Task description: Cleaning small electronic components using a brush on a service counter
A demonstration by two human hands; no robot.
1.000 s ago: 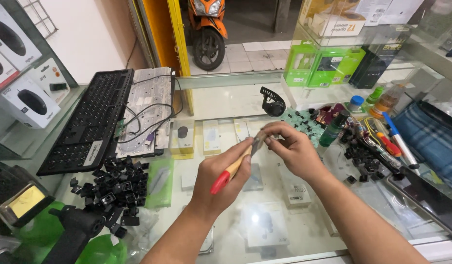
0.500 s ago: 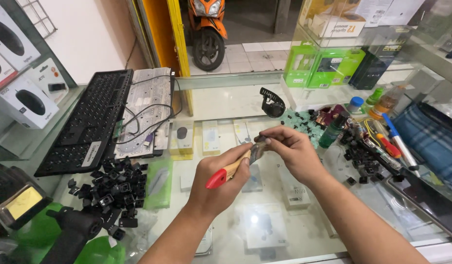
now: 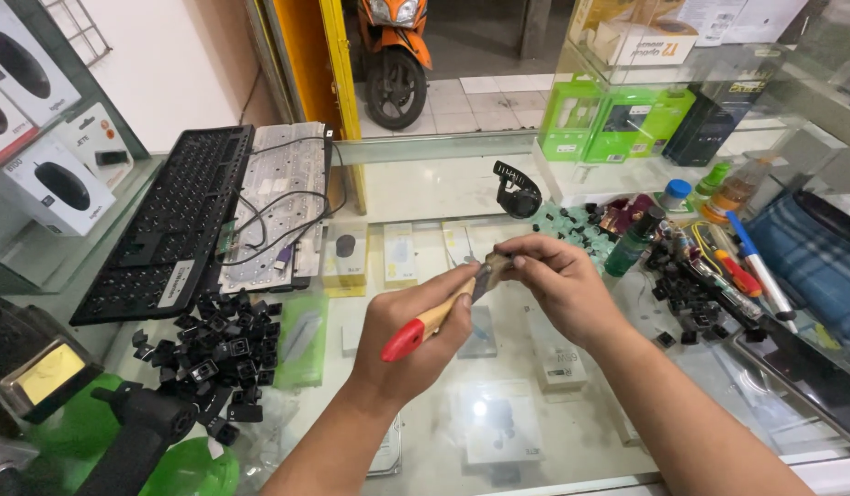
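My left hand (image 3: 414,335) grips a small brush (image 3: 434,320) with a wooden handle and red end, bristles pointing up and right. My right hand (image 3: 558,285) pinches a small dark keycap (image 3: 495,263) right against the bristles, above the glass counter (image 3: 443,432). A pile of loose black keycaps (image 3: 221,349) lies to the left. Behind it sits a stripped black keyboard frame (image 3: 172,220) and its grey circuit sheet (image 3: 278,197) with a cable.
More black keycaps (image 3: 687,294) and pens, a screwdriver and small bottles (image 3: 719,257) crowd the right side. A black roll-like object (image 3: 517,191) stands behind. Green boxes (image 3: 618,124) sit far right; mouse boxes (image 3: 39,156) left. A green lamp-like device (image 3: 140,441) sits lower left.
Both hands stay together over the counter; the brush shifted slightly lower against the keycap, with small wrist movement only.
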